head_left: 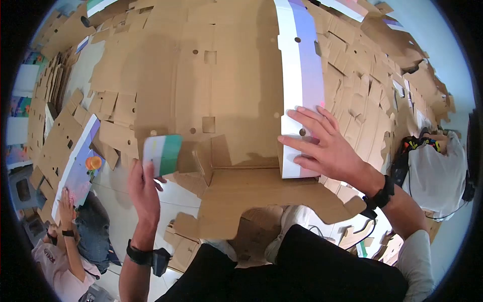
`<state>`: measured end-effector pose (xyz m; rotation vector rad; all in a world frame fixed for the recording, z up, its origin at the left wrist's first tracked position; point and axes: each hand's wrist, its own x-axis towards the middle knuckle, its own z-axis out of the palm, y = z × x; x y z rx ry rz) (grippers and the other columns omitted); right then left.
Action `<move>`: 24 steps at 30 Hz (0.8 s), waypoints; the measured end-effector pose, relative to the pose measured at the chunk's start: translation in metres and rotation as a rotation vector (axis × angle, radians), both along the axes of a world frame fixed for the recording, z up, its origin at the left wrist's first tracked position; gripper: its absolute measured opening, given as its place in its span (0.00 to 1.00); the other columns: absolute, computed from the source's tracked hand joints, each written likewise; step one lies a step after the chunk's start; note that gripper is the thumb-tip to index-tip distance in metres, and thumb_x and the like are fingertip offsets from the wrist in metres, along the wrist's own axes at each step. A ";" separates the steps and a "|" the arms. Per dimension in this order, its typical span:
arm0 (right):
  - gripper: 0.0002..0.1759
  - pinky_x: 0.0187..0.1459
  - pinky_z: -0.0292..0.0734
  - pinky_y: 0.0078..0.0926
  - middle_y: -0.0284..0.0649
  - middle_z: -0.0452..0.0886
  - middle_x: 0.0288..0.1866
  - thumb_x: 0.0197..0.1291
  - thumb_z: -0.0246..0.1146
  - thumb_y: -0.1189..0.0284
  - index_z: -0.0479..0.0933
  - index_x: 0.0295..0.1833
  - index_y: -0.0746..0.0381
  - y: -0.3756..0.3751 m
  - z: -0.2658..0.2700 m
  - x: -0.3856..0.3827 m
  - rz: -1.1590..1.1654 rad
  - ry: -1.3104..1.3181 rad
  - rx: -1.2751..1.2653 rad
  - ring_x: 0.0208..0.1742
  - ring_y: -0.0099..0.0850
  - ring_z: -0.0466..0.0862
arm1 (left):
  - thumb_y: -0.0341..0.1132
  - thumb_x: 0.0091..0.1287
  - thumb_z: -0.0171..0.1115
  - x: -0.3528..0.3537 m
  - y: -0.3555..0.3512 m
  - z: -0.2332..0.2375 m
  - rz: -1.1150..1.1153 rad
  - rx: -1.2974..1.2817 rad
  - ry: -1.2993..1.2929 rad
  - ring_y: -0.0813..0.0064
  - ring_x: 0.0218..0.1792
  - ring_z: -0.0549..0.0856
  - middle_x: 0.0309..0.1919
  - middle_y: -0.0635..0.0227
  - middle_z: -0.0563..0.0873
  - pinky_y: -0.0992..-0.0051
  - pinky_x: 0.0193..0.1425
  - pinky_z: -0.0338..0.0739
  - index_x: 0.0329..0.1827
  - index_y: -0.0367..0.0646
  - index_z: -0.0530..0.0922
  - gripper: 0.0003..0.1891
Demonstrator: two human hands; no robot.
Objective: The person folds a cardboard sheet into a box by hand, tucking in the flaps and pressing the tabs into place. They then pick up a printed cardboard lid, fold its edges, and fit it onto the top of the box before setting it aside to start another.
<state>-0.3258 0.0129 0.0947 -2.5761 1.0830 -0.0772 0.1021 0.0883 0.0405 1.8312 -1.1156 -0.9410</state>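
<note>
A large brown cardboard box (241, 100) lies partly unfolded before me, with square cut-outs and round holes. Its right side is a raised flap printed white and purple (310, 75). My right hand (322, 143) rests on that flap near its lower end, fingers spread. At the left, my left hand (144, 189) grips a small white and green card piece (162, 154) between thumb and fingers, just left of the box's lower left corner. A curved front flap (261, 194) of the box extends towards my legs.
Flattened cardboard sheets (357, 95) overlap on the right and far left. At the lower left a person (65, 267) touches a printed purple panel (80, 166). Another person (435, 171) is at the right edge. White floor tiles (113, 206) show on the left.
</note>
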 end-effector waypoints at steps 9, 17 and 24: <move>0.35 0.89 0.53 0.61 0.46 0.69 0.87 0.64 0.78 0.64 0.81 0.77 0.48 -0.002 -0.001 -0.001 0.019 -0.047 0.013 0.89 0.47 0.64 | 0.35 0.71 0.73 -0.062 -0.042 0.065 -1.240 -0.524 -0.722 0.71 0.26 0.85 0.36 0.71 0.79 0.70 0.28 0.79 0.58 0.53 0.85 0.14; 0.44 0.75 0.76 0.51 0.54 0.67 0.77 0.55 0.87 0.61 0.72 0.71 0.65 0.019 -0.021 -0.011 -0.368 -0.199 -0.139 0.77 0.57 0.74 | 0.36 0.71 0.67 -0.123 -0.067 0.035 -1.456 -0.452 -0.863 0.72 0.36 0.90 0.61 0.70 0.82 0.72 0.31 0.86 0.80 0.67 0.78 0.32; 0.35 0.57 0.86 0.40 0.49 0.70 0.65 0.63 0.82 0.68 0.71 0.68 0.63 0.030 -0.031 -0.015 -0.571 -0.326 -0.015 0.60 0.46 0.81 | 0.25 0.69 0.64 -0.128 -0.075 0.049 -1.543 -0.499 -0.887 0.73 0.37 0.86 0.90 0.78 0.65 0.77 0.29 0.84 0.83 0.74 0.74 0.40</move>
